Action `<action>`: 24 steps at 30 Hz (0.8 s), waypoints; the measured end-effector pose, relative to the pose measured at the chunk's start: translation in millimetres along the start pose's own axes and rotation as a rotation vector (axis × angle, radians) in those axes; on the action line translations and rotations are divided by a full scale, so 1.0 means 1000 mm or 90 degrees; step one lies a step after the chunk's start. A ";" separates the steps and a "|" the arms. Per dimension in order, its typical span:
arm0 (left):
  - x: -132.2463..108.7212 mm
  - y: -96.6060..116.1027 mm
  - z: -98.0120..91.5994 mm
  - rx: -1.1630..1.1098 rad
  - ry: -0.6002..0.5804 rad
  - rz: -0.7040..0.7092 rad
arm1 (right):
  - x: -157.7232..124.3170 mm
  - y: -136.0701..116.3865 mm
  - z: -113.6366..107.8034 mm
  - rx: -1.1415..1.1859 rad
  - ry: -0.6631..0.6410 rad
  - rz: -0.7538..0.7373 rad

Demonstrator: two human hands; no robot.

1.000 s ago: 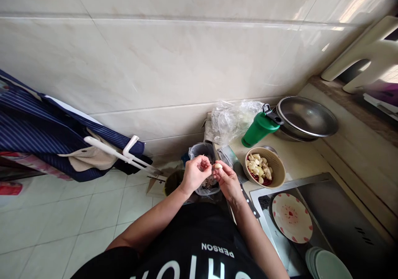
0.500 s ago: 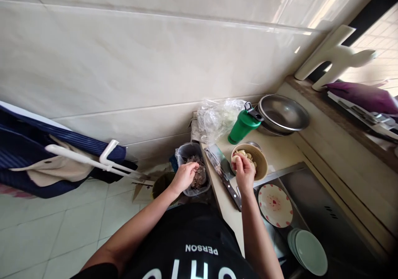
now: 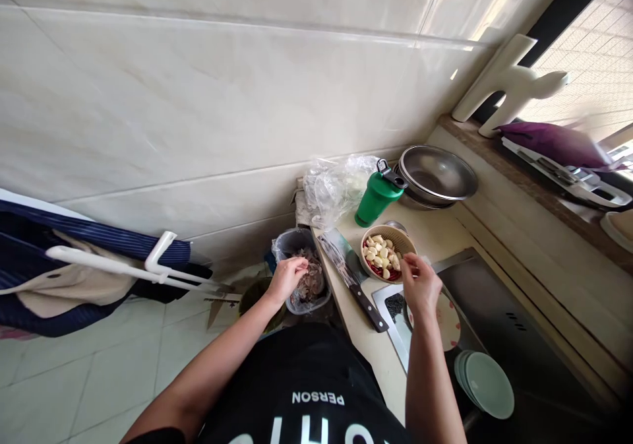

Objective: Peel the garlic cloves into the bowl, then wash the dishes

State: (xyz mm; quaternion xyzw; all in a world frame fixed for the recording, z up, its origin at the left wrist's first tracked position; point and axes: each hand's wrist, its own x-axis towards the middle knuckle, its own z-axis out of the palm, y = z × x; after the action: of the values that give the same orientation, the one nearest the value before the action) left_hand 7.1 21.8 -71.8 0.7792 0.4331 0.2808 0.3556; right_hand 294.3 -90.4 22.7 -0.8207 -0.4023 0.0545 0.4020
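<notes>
A tan bowl (image 3: 406, 241) on the counter holds several pale peeled cloves (image 3: 380, 251) with something red beneath them. My right hand (image 3: 419, 284) is at the bowl's right rim, its fingers bent together; what they hold, if anything, is too small to tell. Over the lined bin (image 3: 297, 241), which has brown and papery scraps (image 3: 310, 279) in it, my left hand (image 3: 287, 279) is closed in a pinch, with its fingertips' contents not clear. A knife (image 3: 366, 304) with a dark handle lies along the counter edge, between my hands.
Behind the bowl stand a green shaker bottle (image 3: 376, 200), a crumpled plastic bag (image 3: 329, 190) and metal basins (image 3: 438, 175). The sink (image 3: 462, 259) at the right holds a spotted plate (image 3: 449, 322) and stacked green dishes (image 3: 489, 384). A white rail (image 3: 113, 262) is at the left.
My right hand has moved from over the bowl to its right rim, uncovering the cloves. My left hand stays pinched above the bin. The view has shifted slightly.
</notes>
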 end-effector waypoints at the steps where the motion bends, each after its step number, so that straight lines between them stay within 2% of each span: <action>1: -0.001 -0.003 0.001 0.016 -0.008 -0.005 | -0.007 0.000 -0.007 -0.008 -0.004 0.000; 3: -0.001 -0.009 0.004 0.063 -0.039 -0.006 | -0.025 -0.003 -0.015 -0.042 -0.072 -0.016; 5: -0.002 -0.015 0.008 0.113 -0.064 0.012 | -0.046 -0.007 -0.015 -0.095 -0.186 -0.051; 7: -0.001 -0.017 0.010 0.145 -0.069 0.050 | -0.068 -0.013 -0.006 -0.187 -0.270 -0.089; 10: -0.001 -0.016 0.009 0.157 -0.069 0.106 | -0.091 -0.020 0.015 -0.351 -0.330 -0.104; 15: -0.003 -0.011 -0.002 0.122 -0.052 0.111 | -0.099 -0.021 0.039 -0.457 -0.341 -0.066; 19: -0.004 -0.009 -0.010 0.092 -0.071 0.091 | -0.097 -0.019 0.046 -0.442 -0.344 -0.063; 24: -0.004 -0.008 -0.016 0.182 -0.099 0.132 | -0.108 -0.028 0.054 -0.392 -0.341 -0.059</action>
State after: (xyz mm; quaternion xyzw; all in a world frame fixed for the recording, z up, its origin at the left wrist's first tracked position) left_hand -10.3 26.5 -69.1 0.8817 0.3570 0.1902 0.2429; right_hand 182.6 -123.9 -19.3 -0.8406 -0.5266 0.1249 0.0203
